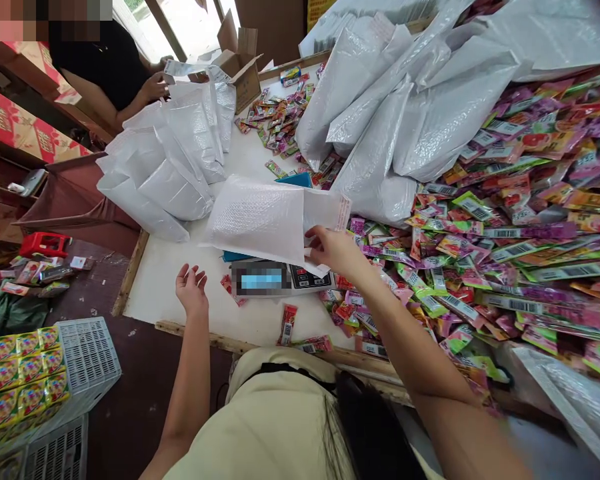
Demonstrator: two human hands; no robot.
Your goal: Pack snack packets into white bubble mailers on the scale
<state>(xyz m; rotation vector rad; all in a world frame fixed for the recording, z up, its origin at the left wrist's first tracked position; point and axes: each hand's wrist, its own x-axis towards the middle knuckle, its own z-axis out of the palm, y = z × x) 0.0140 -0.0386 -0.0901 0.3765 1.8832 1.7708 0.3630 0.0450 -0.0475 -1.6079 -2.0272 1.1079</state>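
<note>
A white bubble mailer (pixel 260 213) lies flat on top of a digital scale (pixel 310 277), its open end and flap toward the right. At that open end, my right hand (pixel 333 252) pinches the mailer's edge between thumb and fingers. My left hand (pixel 193 290) hovers left of the scale with fingers apart and nothing in it. Blue edges of the weighing plate (pixel 297 180) stick out from under the mailer. A red candy packet (pixel 287 325) lies on the table in front of the scale. Whatever is inside the mailer is hidden.
Colourful candy packets (pixel 480 247) are heaped along the right. More bubble mailers (pixel 360 127) lie on that heap; others stand upright (pixel 175 173) at the left. Across the table a co-worker's hand (pixel 154 88) works near a cardboard box (pixel 245 80). Plastic crates (pixel 93 360) stand lower left.
</note>
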